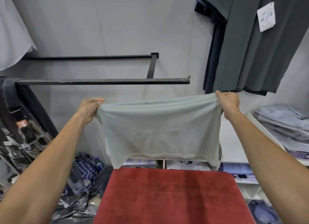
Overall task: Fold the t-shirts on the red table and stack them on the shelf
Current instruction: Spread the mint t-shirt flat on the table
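A pale grey-green t-shirt (158, 132) hangs in the air in front of me, stretched flat between my hands. My left hand (91, 109) is shut on its upper left corner and my right hand (228, 101) is shut on its upper right corner. The hem of the shirt dangles just above the far edge of the red table (172, 197), whose top is bare. A white shelf (234, 140) stands behind and to the right of the table, partly hidden by the shirt.
Folded grey shirts (284, 128) are stacked on the shelf top at the right, with packed shirts in its lower compartments. A black wall rail (103, 81) juts out above my hands. Dark shirts (254, 45) hang top right. Bagged clothes (83, 182) lie on the floor left.
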